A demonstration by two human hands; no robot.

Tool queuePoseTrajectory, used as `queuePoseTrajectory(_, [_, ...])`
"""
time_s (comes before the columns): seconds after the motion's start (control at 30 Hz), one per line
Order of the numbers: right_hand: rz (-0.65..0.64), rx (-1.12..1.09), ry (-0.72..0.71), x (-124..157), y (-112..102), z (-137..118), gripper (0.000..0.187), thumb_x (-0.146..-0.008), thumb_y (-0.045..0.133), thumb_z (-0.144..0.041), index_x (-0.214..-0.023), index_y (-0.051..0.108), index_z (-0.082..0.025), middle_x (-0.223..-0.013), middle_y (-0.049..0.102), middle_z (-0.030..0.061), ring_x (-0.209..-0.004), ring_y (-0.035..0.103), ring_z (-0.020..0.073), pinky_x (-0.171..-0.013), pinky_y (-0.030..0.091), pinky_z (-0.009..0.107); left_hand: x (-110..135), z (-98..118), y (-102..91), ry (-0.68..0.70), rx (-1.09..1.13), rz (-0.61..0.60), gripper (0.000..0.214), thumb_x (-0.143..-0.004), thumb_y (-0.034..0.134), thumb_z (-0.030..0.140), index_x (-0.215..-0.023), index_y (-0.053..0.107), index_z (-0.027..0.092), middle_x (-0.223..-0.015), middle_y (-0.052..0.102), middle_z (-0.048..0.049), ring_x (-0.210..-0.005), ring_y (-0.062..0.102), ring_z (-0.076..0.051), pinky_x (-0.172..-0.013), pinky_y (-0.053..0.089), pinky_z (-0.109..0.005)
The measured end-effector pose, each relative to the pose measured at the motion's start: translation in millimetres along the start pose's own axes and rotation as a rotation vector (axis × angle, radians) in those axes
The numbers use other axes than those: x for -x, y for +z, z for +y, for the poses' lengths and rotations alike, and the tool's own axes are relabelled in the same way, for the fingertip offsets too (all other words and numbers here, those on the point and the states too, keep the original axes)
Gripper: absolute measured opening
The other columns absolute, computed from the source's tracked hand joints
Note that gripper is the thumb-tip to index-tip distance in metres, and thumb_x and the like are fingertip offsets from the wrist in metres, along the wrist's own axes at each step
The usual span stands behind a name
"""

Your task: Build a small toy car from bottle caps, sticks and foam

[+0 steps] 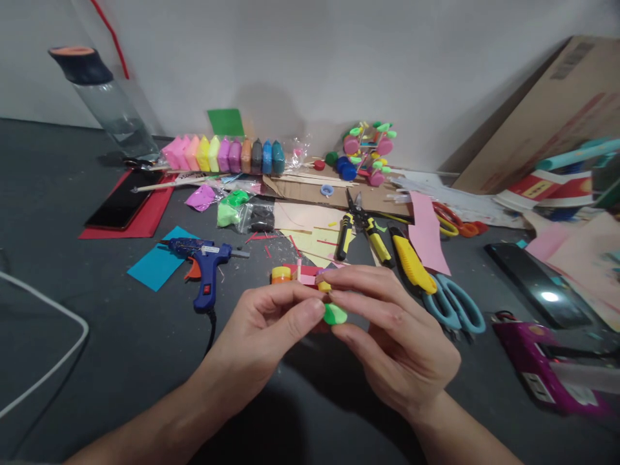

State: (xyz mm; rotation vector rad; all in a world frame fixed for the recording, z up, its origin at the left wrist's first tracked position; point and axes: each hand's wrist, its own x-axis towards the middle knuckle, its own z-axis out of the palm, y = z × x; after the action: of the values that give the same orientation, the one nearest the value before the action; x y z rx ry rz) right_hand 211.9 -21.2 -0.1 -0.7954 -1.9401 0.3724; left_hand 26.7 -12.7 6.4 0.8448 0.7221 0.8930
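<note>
Low over the front of the table, a small bright-green piece of modelling clay point(335, 314) sits between my fingertips. My left hand point(276, 326) is closed, its thumb and index finger pinched at the left edge of the clay. On the other side, my right hand point(400, 332) holds the clay with its thumb below and fingertips above. Just behind my fingers is a small craft piece point(306, 279) in pink and red, with a yellow-orange round part point(281, 276) at its left. My right fingers partly hide it.
A blue glue gun point(208, 268) lies left on blue paper. Yellow-handled pliers point(363, 232), a yellow utility knife point(413, 261) and blue scissors point(453, 307) lie to the right. Clay packs point(227, 155) line the wall near a water bottle point(106, 103). A purple power strip point(542, 368) sits far right.
</note>
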Motion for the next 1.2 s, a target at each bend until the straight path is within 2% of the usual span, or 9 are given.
queuePoseTrajectory(0.2, [0.011,-0.042,0.025,0,3,-1,0.036,-0.091,0.072,-0.016,-0.127,0.066,-0.017,-0.127,0.069,0.0097,-0.118,0.063,0.0238,-0.102,0.049,0.046,1,0,0.0,-0.013,-0.023,0.021,0.01,-0.087,0.076,0.027,-0.079,0.077,0.021,-0.079,0.07,0.003,-0.075,0.056,-0.009,-0.072,0.046,-0.017])
queuePoseTrajectory(0.33, [-0.057,-0.072,0.032,-4,1,1,0.038,-0.091,0.074,-0.019,-0.128,0.064,-0.019,-0.129,0.067,0.0095,-0.12,0.062,0.0232,-0.105,0.047,0.045,-1,5,-0.6,0.004,-0.199,0.051,0.014,-0.088,0.072,0.026,-0.076,0.073,0.019,-0.073,0.064,0.0038,-0.071,0.051,-0.009,-0.069,0.042,-0.019])
queuePoseTrajectory(0.47, [-0.068,-0.082,0.093,-6,-1,2,0.03,-0.09,0.072,-0.013,-0.119,0.068,-0.022,-0.127,0.068,0.0071,-0.118,0.062,0.0217,-0.103,0.048,0.042,1,10,-0.6,0.04,-0.334,0.063,0.018,-0.092,0.066,0.03,-0.08,0.075,0.021,-0.079,0.069,0.0024,-0.076,0.057,-0.011,-0.073,0.044,-0.021])
queuePoseTrajectory(0.6, [-0.003,-0.108,0.188,-3,1,7,0.031,-0.09,0.073,-0.014,-0.117,0.07,-0.028,-0.126,0.068,0.0043,-0.118,0.062,0.0226,-0.102,0.048,0.044,2,12,-2.2,0.148,-0.37,0.213,0.014,-0.094,0.065,0.027,-0.09,0.078,0.027,-0.087,0.074,0.0042,-0.082,0.064,-0.011,-0.077,0.047,-0.019])
queuePoseTrajectory(0.73, [0.057,-0.055,0.235,-1,3,24,0.029,-0.088,0.076,-0.017,-0.111,0.073,-0.033,-0.127,0.068,0.0021,-0.122,0.059,0.0232,-0.109,0.043,0.046,-4,12,-7.6,0.282,-0.392,0.347,0.014,-0.094,0.066,0.024,-0.088,0.078,0.029,-0.084,0.074,0.0074,-0.08,0.064,-0.007,-0.075,0.047,-0.013])
queuePoseTrajectory(0.83, [0.059,-0.056,0.288,-1,2,39,0.025,-0.088,0.077,-0.018,-0.108,0.075,-0.034,-0.127,0.068,0.002,-0.125,0.058,0.0227,-0.111,0.041,0.045,-9,11,-11.3,0.308,-0.401,0.354,0.016,-0.095,0.065,0.022,-0.089,0.078,0.029,-0.08,0.072,0.0083,-0.078,0.063,-0.006,-0.073,0.047,-0.011])
queuePoseTrajectory(0.97, [0.066,-0.108,0.39,-3,-4,50,0.021,-0.09,0.074,-0.022,-0.107,0.077,-0.034,-0.122,0.071,0.0024,-0.117,0.063,0.0207,-0.105,0.046,0.041,-11,9,-11.5,0.273,-0.391,0.355,0.015,-0.094,0.065,0.024,-0.088,0.078,0.028,-0.082,0.074,0.0077,-0.08,0.065,-0.006,-0.074,0.047,-0.011])
queuePoseTrajectory(1.1, [0.022,-0.174,0.456,-7,-12,49,0.018,-0.089,0.075,-0.025,-0.105,0.078,-0.031,-0.1,0.076,0.0021,-0.096,0.07,0.0186,-0.088,0.055,0.034,-7,8,-8.4,0.209,-0.402,0.33,0.012,-0.094,0.066,0.025,-0.089,0.077,0.027,-0.089,0.076,0.0052,-0.083,0.066,-0.009,-0.076,0.049,-0.016])
queuePoseTrajectory(1.2, [-0.041,-0.214,0.484,-10,-15,40,0.021,-0.088,0.076,-0.026,-0.108,0.079,-0.03,-0.1,0.078,0.0028,-0.093,0.072,0.0183,-0.085,0.058,0.032,-5,5,-5.9,0.174,-0.436,0.265,0.011,-0.094,0.065,0.025,-0.096,0.076,0.027,-0.096,0.076,0.0034,-0.086,0.067,-0.011,-0.078,0.05,-0.02])
